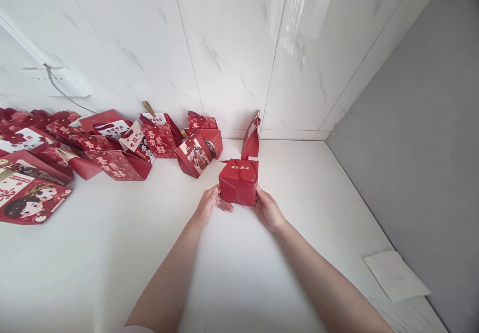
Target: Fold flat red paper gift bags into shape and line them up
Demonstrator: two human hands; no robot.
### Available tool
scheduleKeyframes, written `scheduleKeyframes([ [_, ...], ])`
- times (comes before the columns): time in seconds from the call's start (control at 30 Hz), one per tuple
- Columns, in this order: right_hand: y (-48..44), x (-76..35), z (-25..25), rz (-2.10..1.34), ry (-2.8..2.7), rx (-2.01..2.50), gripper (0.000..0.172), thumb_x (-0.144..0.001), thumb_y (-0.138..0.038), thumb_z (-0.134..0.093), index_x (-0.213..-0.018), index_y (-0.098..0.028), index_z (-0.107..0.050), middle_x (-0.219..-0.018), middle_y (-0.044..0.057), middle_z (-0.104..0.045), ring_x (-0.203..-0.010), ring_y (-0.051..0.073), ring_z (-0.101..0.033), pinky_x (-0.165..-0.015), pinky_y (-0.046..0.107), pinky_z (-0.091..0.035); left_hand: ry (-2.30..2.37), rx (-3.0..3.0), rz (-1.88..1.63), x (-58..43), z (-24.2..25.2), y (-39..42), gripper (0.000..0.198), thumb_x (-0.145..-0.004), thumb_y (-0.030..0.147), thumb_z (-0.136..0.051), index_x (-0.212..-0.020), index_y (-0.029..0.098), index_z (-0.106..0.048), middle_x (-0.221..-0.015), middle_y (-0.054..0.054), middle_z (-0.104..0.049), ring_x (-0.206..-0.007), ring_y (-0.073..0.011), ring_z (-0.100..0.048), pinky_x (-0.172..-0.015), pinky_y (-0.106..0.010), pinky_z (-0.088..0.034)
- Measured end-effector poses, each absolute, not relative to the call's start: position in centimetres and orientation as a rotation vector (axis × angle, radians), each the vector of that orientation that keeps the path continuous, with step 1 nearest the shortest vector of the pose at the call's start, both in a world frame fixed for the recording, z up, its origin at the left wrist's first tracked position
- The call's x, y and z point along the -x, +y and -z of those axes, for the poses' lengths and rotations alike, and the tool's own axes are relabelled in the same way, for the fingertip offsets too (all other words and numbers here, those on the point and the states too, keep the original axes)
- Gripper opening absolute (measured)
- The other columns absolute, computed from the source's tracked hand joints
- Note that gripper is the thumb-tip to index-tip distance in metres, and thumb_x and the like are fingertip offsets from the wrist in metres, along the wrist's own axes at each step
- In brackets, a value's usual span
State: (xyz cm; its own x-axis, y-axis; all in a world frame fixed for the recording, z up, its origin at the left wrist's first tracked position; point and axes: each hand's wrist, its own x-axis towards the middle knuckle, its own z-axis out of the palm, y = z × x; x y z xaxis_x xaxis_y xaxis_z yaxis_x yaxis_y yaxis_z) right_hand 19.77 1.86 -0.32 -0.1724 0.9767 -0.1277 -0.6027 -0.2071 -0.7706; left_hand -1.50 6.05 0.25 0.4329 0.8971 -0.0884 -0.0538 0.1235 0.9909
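Between my two hands is a red gift box [238,186] with gold lettering on its upper face and a dark red ribbon. My left hand [210,206] grips its left side, fingers reaching toward the underside. On the opposite side, my right hand [267,209] closes on the lower right edge, the thumb against the side. Just behind the held box, a narrow red box [252,136] stands near the wall. To the left stands a red box with a printed couple [194,154], beside another red box [209,136].
Many red gift boxes crowd the left of the white table [149,253], one with large cartoon faces [32,201] nearest. A grey cable [62,91] runs from a wall socket [69,83]. White paper [395,274] lies at the right, beside a grey panel [419,148].
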Motion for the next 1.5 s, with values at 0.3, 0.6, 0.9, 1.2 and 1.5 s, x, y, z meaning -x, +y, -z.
scheduleKeyframes([
  [0.3,1.9,-20.6,-0.2,-1.754,-0.646,0.709,0.042,-0.096,-0.058,-0.049,-0.101,-0.023,-0.072,-0.085,0.003,-0.077,-0.072,0.019,-0.071,-0.078,0.036,-0.058,0.912,-1.287,-0.794,1.3,-1.1,5.8,0.076,-0.083,0.054,-0.07,-0.147,0.017,-0.052,-0.069,-0.006,-0.074,-0.065,-0.0219,-0.073,-0.063,-0.03,-0.054],
  [0.6,1.7,-20.2,-0.1,-1.734,-0.619,0.715,0.043,-0.097,-0.06,-0.047,-0.117,-0.027,-0.067,-0.1,0.003,-0.077,-0.078,0.02,-0.071,-0.081,0.039,-0.058,0.908,-1.322,-0.797,1.4,-0.6,6.0,0.076,-0.087,0.064,-0.059,-0.144,0.014,-0.054,-0.071,-0.009,-0.075,-0.065,-0.0231,-0.073,-0.062,-0.03,-0.054],
  [0.9,1.6,-19.8,-0.2,-1.68,-0.63,0.746,0.045,-0.097,-0.063,-0.046,-0.114,-0.029,-0.069,-0.115,0.002,-0.075,-0.099,0.022,-0.069,-0.087,0.036,-0.056,0.913,-1.32,-0.844,1.4,-0.1,6.1,0.06,-0.089,0.066,-0.054,-0.112,0.013,-0.07,-0.071,-0.01,-0.074,-0.06,-0.0207,-0.07,-0.058,-0.029,-0.051],
  [1.2,1.3,-18.8,0.7,-1.567,-0.718,0.724,0.057,-0.094,-0.071,-0.043,-0.124,-0.029,-0.066,-0.132,0.004,-0.068,-0.127,0.028,-0.06,-0.114,0.048,-0.041,0.843,-1.342,-0.891,1.2,-0.2,6.1,0.054,-0.085,0.058,-0.067,-0.121,0.018,-0.071,-0.117,-0.012,-0.073,-0.097,-0.0261,-0.07,-0.077,-0.033,-0.056],
  [1.5,0.7,-19.4,-0.3,-1.339,-0.951,0.809,0.067,-0.088,-0.044,-0.071,-0.149,-0.039,-0.043,-0.155,-0.002,-0.048,-0.145,0.024,-0.043,-0.12,0.045,-0.035,0.749,-1.325,-0.923,0.6,-0.3,5.8,0.098,-0.067,0.052,-0.086,-0.15,0.023,-0.044,-0.149,-0.016,-0.052,-0.129,-0.0358,-0.057,-0.102,-0.043,-0.052],
])
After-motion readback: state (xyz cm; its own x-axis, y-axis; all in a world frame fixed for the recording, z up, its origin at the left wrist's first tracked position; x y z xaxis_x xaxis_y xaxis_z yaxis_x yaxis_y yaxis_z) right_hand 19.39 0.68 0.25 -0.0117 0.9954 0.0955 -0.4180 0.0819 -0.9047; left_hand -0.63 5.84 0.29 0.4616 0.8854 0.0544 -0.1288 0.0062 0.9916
